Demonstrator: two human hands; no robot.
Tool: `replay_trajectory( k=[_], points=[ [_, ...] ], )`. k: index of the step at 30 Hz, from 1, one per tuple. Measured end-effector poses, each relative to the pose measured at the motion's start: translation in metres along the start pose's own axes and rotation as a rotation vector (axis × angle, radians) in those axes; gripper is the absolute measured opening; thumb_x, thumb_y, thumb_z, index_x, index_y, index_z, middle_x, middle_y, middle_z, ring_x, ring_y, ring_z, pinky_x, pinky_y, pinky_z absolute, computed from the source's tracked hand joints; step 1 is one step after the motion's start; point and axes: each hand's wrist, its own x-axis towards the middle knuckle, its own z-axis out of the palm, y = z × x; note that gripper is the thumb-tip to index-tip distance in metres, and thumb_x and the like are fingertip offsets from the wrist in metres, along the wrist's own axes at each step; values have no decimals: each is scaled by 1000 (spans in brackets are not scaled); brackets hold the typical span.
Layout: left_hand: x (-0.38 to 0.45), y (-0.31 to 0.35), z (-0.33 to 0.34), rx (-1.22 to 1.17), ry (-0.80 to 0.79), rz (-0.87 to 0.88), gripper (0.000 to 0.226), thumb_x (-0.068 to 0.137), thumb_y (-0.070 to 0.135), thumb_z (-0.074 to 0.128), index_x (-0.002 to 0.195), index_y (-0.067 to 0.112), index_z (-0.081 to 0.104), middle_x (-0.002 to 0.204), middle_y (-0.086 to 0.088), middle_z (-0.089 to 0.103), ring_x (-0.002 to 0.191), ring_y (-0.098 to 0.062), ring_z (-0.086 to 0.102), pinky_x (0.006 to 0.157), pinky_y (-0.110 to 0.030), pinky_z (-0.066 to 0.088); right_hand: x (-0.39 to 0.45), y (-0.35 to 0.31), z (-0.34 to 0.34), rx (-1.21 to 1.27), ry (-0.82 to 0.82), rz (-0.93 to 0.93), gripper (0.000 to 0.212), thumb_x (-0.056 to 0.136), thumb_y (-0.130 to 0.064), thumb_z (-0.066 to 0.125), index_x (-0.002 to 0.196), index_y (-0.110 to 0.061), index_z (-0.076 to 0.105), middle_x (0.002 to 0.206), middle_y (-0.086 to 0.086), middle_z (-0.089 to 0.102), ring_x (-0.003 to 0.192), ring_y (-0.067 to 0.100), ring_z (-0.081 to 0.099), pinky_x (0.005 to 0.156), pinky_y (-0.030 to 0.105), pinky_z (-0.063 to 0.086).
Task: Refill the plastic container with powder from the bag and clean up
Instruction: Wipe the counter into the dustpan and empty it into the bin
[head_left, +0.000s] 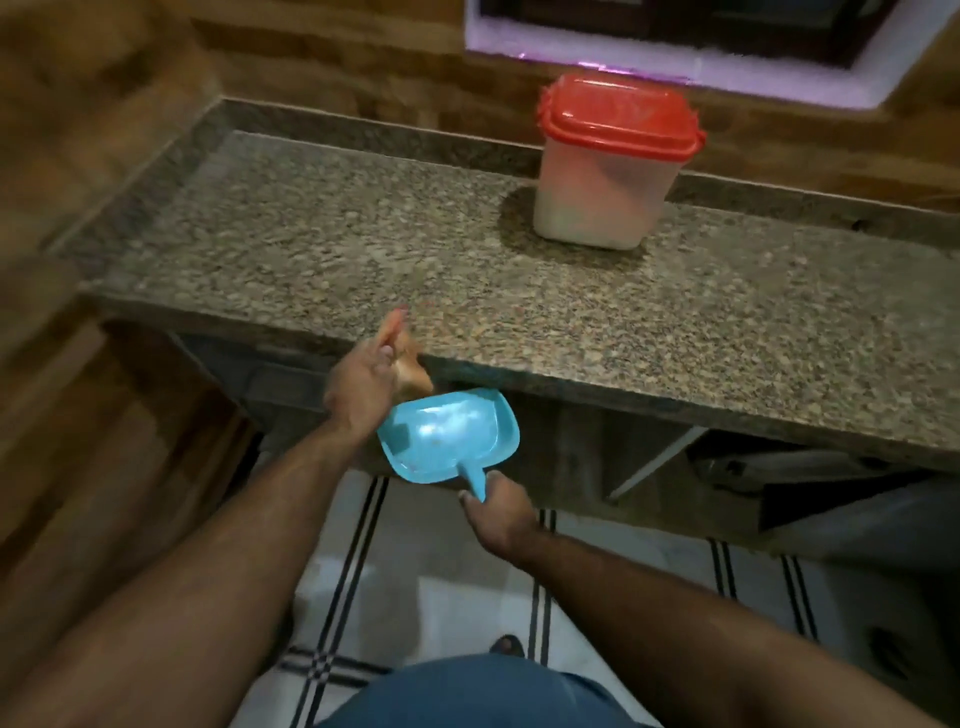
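At the counter edge, the left hand, fingers straight, swept spill into a blue dustpan gripped by the right hand; the lidded container stood well behind. Clean-up seemed underway; emptying the pan probably followed.

left hand fingers: motion-blurred | dustpan handle end: hidden in right hand

Speckled granite counter; wood-grain wall; white striped floor tiles.
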Motion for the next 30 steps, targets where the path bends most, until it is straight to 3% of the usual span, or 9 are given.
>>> replay_trajectory(
  k=[3,6,9,12,17,19,22,26,30],
  points=[
    [-19,-68,-64,-28,97,-150,49,112,41,38,156,34,59,136,-13,72,120,-38,68,90,-38,48,-4,-43,38,-111,-89,-70,37,97,-44,63,117,-13,62,118,12,71,108,32,69,87,37,54],
    [-55,-144,-132,-87,251,-194,76,95,59,28,154,25,61,117,-14,77,104,-38,72,82,-41,52,-18,-100,93,-200,-193,-175,35,101,-41,62,117,-10,61,120,14,70,114,36,66,84,35,48],
    [-106,-200,-193,-251,381,-286,59,104,36,41,159,24,55,99,-3,71,95,-34,70,69,-28,44,-44,-159,151,-207,-295,-266,28,103,-37,61,113,-10,62,114,13,69,110,33,66,73,30,38],
    [-148,-255,-247,-313,512,-365,53,109,16,46,162,19,51,115,-21,72,101,-38,70,68,-24,38,-68,-209,214,-186,-403,-300,30,103,-41,63,109,-12,66,90,2,65,82,24,66,67,30,44],
    [-199,-333,-297,-418,628,-613,48,106,5,49,151,18,58,122,-3,73,101,-14,72,62,-2,43,-85,-250,294,-215,-511,-321,37,101,-55,60,78,-26,58,69,-6,61,66,16,63,62,32,52],
    [-215,-359,-297,-450,652,-651,55,100,9,47,152,24,57,125,10,70,104,-7,71,73,-5,47,-83,-254,316,-258,-546,-310,40,102,-57,57,83,-22,61,74,-1,65,66,17,64,59,30,50],
    [-232,-397,-279,-433,662,-763,48,98,17,48,144,13,60,129,1,68,116,-32,69,90,-31,53,-62,-243,348,-382,-578,-334,54,102,-67,47,89,-18,64,83,5,68,73,21,66,63,35,53],
    [-244,-443,-234,-438,650,-914,45,108,8,48,152,15,56,135,-2,67,122,-26,66,94,-34,50,-19,-227,394,-497,-637,-302,56,108,-61,37,82,-16,60,81,7,65,73,22,63,68,37,52],
    [-249,-479,-185,-450,627,-995,39,109,22,57,148,20,60,135,-9,72,119,-30,70,96,-39,58,41,-195,459,-587,-734,-192,62,103,-65,45,101,-8,67,100,18,72,86,29,66,69,37,54]
  ],
)
